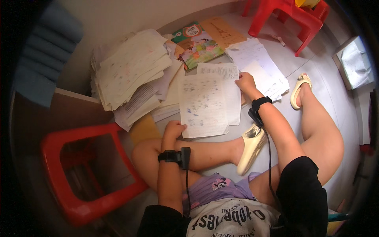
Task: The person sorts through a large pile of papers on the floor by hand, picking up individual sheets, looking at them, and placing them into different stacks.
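Several overlapping paper sheets (pixel 204 103) covered in handwriting are spread in front of me, above my folded leg. My left hand (pixel 174 130) pinches the lower left edge of the top sheet between thumb and fingers. At the upper right edge of the same group, my right hand (pixel 246 85) grips the sheets' margin. A smaller written sheet (pixel 217 70) sticks out at the top of the group. Just right of my right hand lies another stack of white papers (pixel 257 65). Each wrist wears a black strap with a small device and a cable.
A tall, uneven pile of papers (pixel 133 68) leans by the wall at left. Behind the sheets lie a colourful book (pixel 201 47) and a brown kraft cover (pixel 222 31). Red plastic stools stand at lower left (pixel 91 174) and upper right (pixel 287 17). A silvery box (pixel 355 63) is far right.
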Tool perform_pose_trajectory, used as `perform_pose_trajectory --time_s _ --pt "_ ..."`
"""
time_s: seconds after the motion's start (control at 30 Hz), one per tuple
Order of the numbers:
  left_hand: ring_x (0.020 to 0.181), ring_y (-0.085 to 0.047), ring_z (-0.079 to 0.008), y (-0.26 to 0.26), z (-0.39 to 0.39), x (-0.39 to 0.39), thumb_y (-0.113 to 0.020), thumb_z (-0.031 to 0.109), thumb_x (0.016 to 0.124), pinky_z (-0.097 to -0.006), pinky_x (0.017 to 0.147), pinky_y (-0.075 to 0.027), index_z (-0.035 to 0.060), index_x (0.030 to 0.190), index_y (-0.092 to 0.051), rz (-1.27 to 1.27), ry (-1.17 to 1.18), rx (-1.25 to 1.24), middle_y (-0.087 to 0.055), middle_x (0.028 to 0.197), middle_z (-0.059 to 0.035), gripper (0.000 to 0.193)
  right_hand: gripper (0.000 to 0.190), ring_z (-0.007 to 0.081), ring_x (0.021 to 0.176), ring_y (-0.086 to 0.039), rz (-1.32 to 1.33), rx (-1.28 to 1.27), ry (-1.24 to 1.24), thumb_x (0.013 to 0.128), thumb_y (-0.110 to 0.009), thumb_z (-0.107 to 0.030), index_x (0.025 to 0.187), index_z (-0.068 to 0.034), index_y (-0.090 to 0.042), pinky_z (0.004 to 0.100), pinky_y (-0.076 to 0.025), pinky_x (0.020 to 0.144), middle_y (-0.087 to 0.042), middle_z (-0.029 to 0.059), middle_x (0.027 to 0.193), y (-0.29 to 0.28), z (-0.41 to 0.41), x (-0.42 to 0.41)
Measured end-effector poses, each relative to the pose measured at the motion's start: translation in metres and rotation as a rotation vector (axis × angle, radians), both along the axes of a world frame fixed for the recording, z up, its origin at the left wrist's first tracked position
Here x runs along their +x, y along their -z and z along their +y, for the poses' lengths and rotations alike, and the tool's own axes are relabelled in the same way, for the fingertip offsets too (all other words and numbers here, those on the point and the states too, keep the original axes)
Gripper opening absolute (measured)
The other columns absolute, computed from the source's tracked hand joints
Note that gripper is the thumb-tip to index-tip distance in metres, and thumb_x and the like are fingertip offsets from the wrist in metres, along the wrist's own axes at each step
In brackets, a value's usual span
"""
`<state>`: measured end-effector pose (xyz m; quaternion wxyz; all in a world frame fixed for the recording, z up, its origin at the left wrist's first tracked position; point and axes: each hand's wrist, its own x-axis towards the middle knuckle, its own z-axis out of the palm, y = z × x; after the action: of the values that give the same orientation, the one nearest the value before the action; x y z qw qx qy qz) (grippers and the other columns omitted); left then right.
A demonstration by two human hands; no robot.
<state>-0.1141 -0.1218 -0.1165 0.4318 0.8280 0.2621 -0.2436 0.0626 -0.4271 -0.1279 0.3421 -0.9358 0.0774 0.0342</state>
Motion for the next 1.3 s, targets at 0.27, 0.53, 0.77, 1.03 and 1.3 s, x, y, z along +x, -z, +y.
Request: perform_pose_trajectory --time_s 0.27,0.53,0.77,1.03,1.3 --pt "0.075 -0.059 -0.0209 -0.062 -0.031 -0.007 -0.067 0.023 0.070 -0.0306 0.064 -0.048 -0.0019 0.114 -0.045 -0.097 0.006 0.006 -0.058 0.096 -0.0170 0.055 0.012 0.0365 0.071 -0.055 -0.450 -0.076 -0.273 0.074 -0.053 -0.011 0.077 -0.002 -0.059 0.0403 -0.043 0.062 -0.057 0.0199 0.074 -0.097 0.012 0.025" --pt "0.106 -0.050 -0.0253 -0.023 -0.024 0.028 -0.068 0.026 0.070 -0.0285 0.087 -0.040 -0.0013 0.126 -0.033 -0.444 0.326 0.047 -0.046 0.116 -0.0246 0.072 0.019 0.0328 0.078 -0.057 -1.065 -0.063 -0.082 0.077 -0.046 -0.011 0.093 -0.009 -0.057 0.0396 -0.046 0.067 -0.060 0.0145 0.084 -0.219 0.002 0.037" --pt "0.105 -0.048 -0.0239 -0.086 -0.029 0.067 -0.066 0.024 0.076 -0.0307 0.089 -0.038 -0.0026 0.132 -0.013 -0.557 -0.162 -0.487 -0.036 0.127 -0.0212 0.082 0.004 0.0098 0.058 -0.045 -0.229 0.634 -0.169 0.071 -0.055 -0.005 0.071 -0.001 -0.054 0.0253 -0.037 0.052 -0.050 0.0008 0.061 -0.151 0.024 0.031" --pt "0.081 -0.055 -0.0114 -0.069 0.004 0.063 -0.058 0.015 0.082 -0.0228 0.073 -0.044 -0.0038 0.107 -0.050 -0.509 -0.286 -0.812 -0.059 0.095 -0.0082 0.032 0.033 0.0102 0.062 -0.050 0.181 0.647 -0.345 0.073 -0.057 -0.003 0.106 -0.001 -0.051 0.0233 -0.041 0.052 -0.055 0.0049 0.078 -0.127 0.058 -0.015" --pt "0.070 -0.054 -0.0075 -0.080 0.007 0.056 -0.055 0.012 0.083 -0.0215 0.062 -0.044 -0.0037 0.095 -0.057 -0.497 -0.121 -0.507 -0.060 0.081 -0.0038 0.020 0.031 0.0073 0.069 -0.051 0.087 0.372 -0.749 0.069 -0.066 -0.006 0.099 -0.003 -0.059 0.0206 -0.043 0.063 -0.057 0.0041 0.086 -0.132 0.054 0.007"
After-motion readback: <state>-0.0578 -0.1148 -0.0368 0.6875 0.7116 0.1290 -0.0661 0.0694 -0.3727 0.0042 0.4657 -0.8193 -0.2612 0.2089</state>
